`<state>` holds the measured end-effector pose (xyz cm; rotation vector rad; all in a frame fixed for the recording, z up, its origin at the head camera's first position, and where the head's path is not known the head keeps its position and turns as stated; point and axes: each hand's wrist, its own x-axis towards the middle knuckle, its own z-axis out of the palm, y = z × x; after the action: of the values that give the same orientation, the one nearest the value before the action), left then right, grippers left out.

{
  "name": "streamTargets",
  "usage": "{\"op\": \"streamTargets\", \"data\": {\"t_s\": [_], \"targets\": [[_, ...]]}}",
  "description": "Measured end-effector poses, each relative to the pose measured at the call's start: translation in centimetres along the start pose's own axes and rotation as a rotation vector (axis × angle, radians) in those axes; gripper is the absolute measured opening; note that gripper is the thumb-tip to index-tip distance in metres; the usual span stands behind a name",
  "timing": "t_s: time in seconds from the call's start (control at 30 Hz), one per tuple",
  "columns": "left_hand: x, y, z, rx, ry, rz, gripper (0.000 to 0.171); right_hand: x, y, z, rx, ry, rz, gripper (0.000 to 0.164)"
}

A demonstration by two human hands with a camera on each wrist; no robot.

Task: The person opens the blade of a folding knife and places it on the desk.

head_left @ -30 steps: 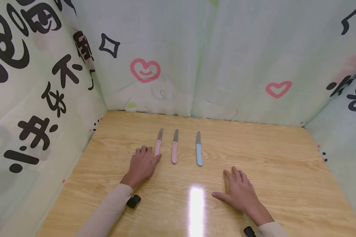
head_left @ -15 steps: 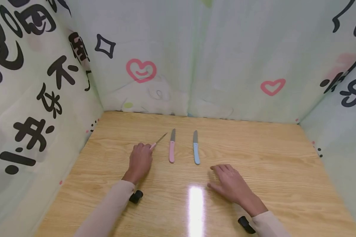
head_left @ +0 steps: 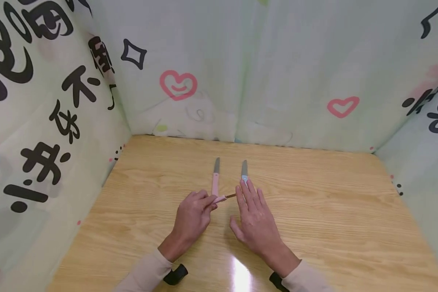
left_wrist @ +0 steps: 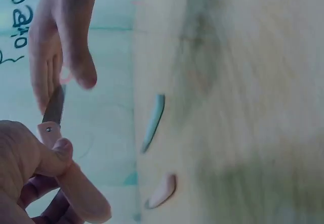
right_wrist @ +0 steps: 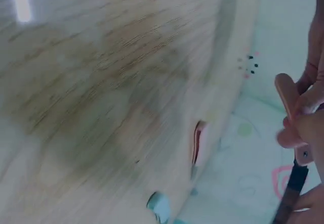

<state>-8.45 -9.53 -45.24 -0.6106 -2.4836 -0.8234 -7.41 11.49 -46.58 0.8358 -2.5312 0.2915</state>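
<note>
My left hand (head_left: pixel 192 219) pinches a small pink-handled knife (head_left: pixel 220 199) by its handle, raised over the table, with the blade pointing right. In the left wrist view the thumb lies across the handle near the blade. My right hand (head_left: pixel 258 221) is held with straight fingers beside the blade, whose tip passes behind those fingers in the head view. A second pink-handled knife (head_left: pixel 215 178) lies on the table beyond my hands, blade away from me. To its right lies a blue-handled knife (head_left: pixel 244 169), its handle mostly hidden by my right fingers.
The wooden table (head_left: pixel 332 194) is bounded at the back by a pale printed curtain (head_left: pixel 277 81). Similar cloth with black characters hangs on the left and right sides. A bright light reflection shows on the near table surface.
My left hand has picked up the leftmost pink knife from the table and brought it right, toward the middle. My right hand has moved left and forward to the blade, its fingers straightened.
</note>
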Motion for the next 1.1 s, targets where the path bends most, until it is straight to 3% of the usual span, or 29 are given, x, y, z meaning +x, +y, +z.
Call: {"op": "streamTargets", "data": {"t_s": [0.1, 0.23, 0.3, 0.33, 0.4, 0.47, 0.57, 0.67, 0.8, 0.9, 1.0, 1.1], "targets": [[-0.3, 0.2, 0.6, -0.187, -0.009, -0.128, 0.021, 0.0, -1.1, -0.1, 0.319, -0.149, 0.166, 0.088], [0.0, 0.7, 1.6, -0.510, 0.007, -0.338, 0.022, 0.7, -2.6, -0.7, 1.112, -0.364, 0.432, 0.090], [0.4, 0.7, 2.0, -0.644, 0.005, -0.427, 0.022, 1.2, -2.7, -1.1, 1.396, -0.435, 0.521, 0.088], [0.7, 0.6, 2.0, -0.684, -0.005, -0.466, 0.023, 1.4, -2.7, -1.4, 1.471, -0.462, 0.533, 0.086], [1.4, -0.3, 1.9, -0.725, -0.035, -0.529, 0.025, 1.6, -2.2, -1.8, 1.471, -0.479, 0.555, 0.084], [2.2, -1.9, 1.6, -0.680, -0.069, -0.591, 0.026, 1.4, -1.4, -2.1, 1.354, -0.463, 0.582, 0.081], [3.3, -5.2, 1.9, -0.524, -0.117, -0.674, 0.028, 0.5, -0.4, -2.0, 1.214, -0.439, 0.605, 0.078], [3.7, -8.2, 2.7, -0.333, -0.189, -0.704, 0.031, -0.7, 0.1, -1.5, 1.183, -0.455, 0.585, 0.065], [3.3, -9.7, 3.8, 0.011, -0.250, -0.575, 0.042, -2.0, 0.1, -0.9, 1.167, -0.480, 0.531, 0.044], [2.9, -8.5, 4.6, 0.281, -0.250, -0.422, 0.052, -2.5, -0.1, -0.7, 1.117, -0.453, 0.530, 0.034], [3.1, -6.4, 5.9, 0.421, -0.271, -0.266, 0.054, -2.6, -0.3, -0.6, 1.069, -0.416, 0.547, 0.027], [3.8, -4.9, 7.5, 0.497, -0.320, -0.191, 0.055, -2.5, -0.7, -0.4, 1.047, -0.409, 0.544, 0.022]]}}
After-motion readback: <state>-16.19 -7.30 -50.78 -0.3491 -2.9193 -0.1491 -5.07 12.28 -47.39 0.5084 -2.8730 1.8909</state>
